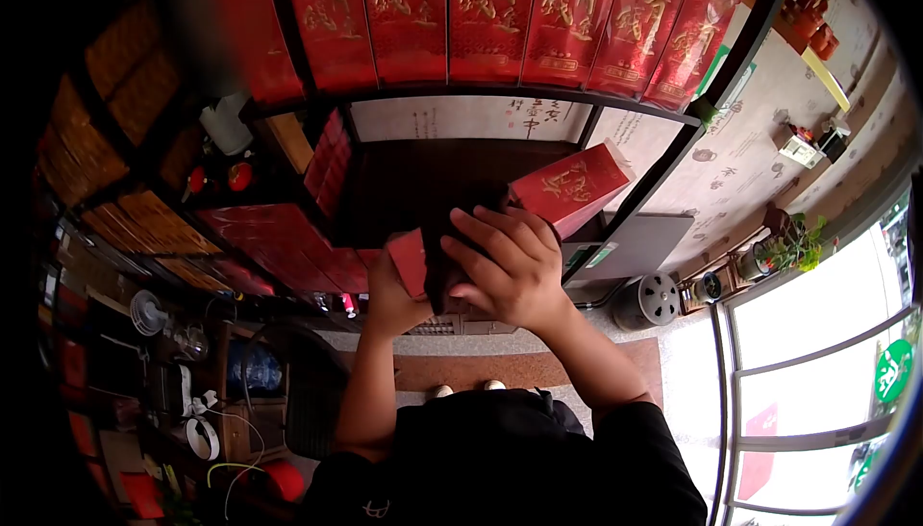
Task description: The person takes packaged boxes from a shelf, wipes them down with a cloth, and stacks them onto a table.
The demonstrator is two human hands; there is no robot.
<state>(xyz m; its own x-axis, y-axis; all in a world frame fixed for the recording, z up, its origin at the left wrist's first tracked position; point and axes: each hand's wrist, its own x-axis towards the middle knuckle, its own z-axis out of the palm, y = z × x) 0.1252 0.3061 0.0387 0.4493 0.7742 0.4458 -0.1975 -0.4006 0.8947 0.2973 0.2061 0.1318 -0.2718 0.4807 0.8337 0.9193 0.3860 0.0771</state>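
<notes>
L. hand (pixel 386 297), forearm extended fwd, clasps red box (pixel 409 262). R. hand (pixel 514 262), elbow out, fingers spread leftward, thumb below; whether this grip holds anything can't be told. Tilted red carton (pixel 569 183) just beyond R. grip; carton row (pixel 486 16) farther fwd.

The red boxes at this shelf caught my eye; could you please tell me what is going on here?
A person stands at a dark shelf, holding a small red box in the left hand. The right hand is close beside it; whether it grips anything is unclear. A larger box with gold characters shows just beyond the right hand, and a row of red boxes stands above.
</notes>
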